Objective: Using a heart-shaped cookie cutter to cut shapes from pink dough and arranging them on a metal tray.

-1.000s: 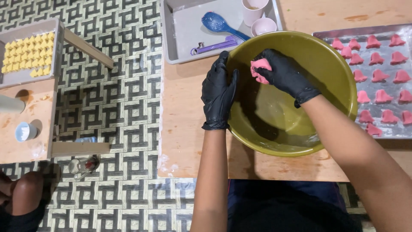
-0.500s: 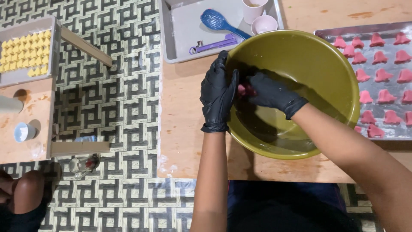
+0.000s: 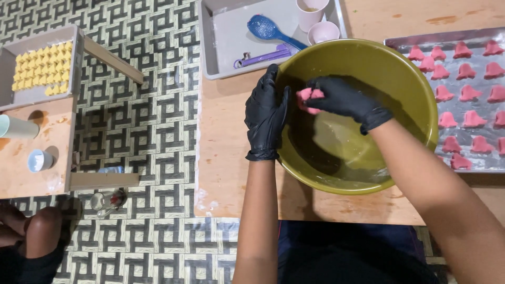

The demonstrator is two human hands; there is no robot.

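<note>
Inside the olive bowl (image 3: 400,68), the right hand (image 3: 342,97) pinches pink dough (image 3: 307,97) in its grip, beside the left hand (image 3: 267,113) clasping the near rim, open basin below.

packages: i am seeing none on my table or on the patterned floor.
labels: none are showing on anything near me.
signs: none are showing.
screens: none are showing.
</note>
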